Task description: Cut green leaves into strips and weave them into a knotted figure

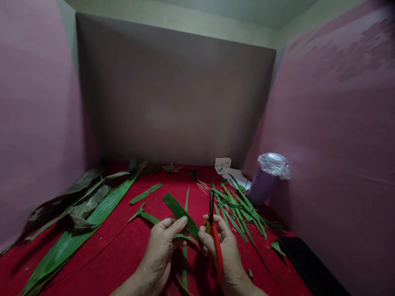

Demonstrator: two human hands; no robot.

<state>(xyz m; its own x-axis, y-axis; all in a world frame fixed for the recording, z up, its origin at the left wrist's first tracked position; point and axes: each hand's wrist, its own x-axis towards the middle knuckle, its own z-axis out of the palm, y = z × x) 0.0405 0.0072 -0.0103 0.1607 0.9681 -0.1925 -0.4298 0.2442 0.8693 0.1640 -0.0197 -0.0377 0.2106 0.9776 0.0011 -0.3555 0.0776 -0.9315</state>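
Between thumb and fingers, my left hand (162,247) pinches a flat green leaf strip (174,208) that slants down to the right. My right hand (223,249) carries red-handled scissors (217,247), their dark blades pointing up and looking nearly closed. The thumb and fingertip of that same hand also touch the strip's lower end. Below the hands, narrow leaf pieces (185,266) lie on the red cloth (114,260). Another curled leaf piece (148,216) extends to the left, partly hidden behind my left hand.
Long green leaves (74,245) and dried leaves (88,198) lie at left. A pile of cut strips (241,207) spreads at right, near thin sticks (203,186) and white papers (236,177). A plastic-topped purple container (263,186) and a black flat object (312,267) sit by the right wall.
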